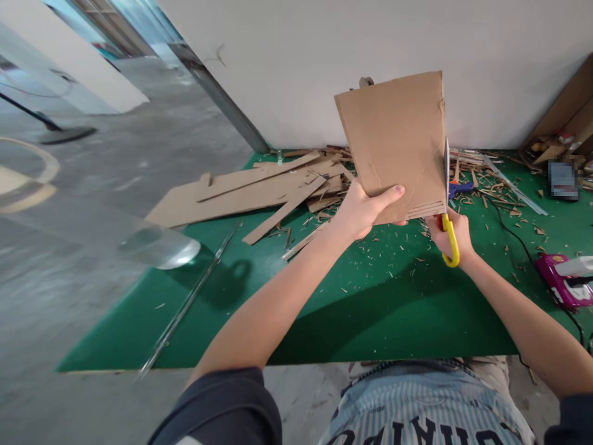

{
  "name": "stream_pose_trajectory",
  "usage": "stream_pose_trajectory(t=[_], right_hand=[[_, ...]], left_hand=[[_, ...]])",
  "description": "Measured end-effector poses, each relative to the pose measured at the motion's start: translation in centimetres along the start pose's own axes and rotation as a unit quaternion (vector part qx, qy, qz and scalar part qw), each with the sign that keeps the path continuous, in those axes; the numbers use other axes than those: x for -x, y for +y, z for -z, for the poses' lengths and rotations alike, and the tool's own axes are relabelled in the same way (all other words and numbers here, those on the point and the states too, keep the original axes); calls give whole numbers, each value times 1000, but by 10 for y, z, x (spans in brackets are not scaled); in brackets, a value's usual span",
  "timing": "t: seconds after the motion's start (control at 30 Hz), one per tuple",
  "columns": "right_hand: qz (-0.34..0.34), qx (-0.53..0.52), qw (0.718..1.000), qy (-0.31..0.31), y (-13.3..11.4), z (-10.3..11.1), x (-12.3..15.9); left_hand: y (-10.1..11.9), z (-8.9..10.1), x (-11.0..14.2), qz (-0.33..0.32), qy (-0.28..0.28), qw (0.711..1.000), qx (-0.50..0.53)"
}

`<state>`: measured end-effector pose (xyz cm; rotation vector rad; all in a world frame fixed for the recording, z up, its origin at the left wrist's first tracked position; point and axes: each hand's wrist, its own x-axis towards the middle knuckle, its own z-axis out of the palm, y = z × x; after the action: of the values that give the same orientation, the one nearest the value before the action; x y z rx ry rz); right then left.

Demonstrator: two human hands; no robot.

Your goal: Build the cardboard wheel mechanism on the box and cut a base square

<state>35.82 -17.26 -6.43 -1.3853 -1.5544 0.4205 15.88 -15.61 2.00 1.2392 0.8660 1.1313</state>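
Note:
My left hand (364, 210) grips a piece of corrugated cardboard (396, 142) at its lower left corner, thumb across the front. The sheet is held up above the table, tilted slightly. In my right hand (456, 232) is a pair of scissors with yellow handles (451, 244). A scissor blade (447, 167) points upward along the cardboard's right edge. Part of my right hand's fingers is hidden behind the cardboard and handle. Behind the sheet, a blue glue gun (461, 188) lies among cardboard scraps.
Cardboard strips (250, 191) are piled on the green table (380, 315) at left. A clear rod (194, 296) lies near the table's left end. At right are a magenta power strip (563, 281), a black cable (512, 232) and a cardboard box (563, 117). A white wall (296, 68) stands behind.

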Motion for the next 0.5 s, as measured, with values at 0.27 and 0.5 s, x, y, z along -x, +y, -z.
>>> stream_pose_trajectory(t=[0.27, 0.5], right_hand=[[-16, -53, 998, -35, -3, 3, 5], [-19, -111, 991, -79, -2, 10, 6]], left_hand=[[0, 1, 0, -2, -5, 1000, -5], [-4, -2, -1, 19, 1, 1000, 16]])
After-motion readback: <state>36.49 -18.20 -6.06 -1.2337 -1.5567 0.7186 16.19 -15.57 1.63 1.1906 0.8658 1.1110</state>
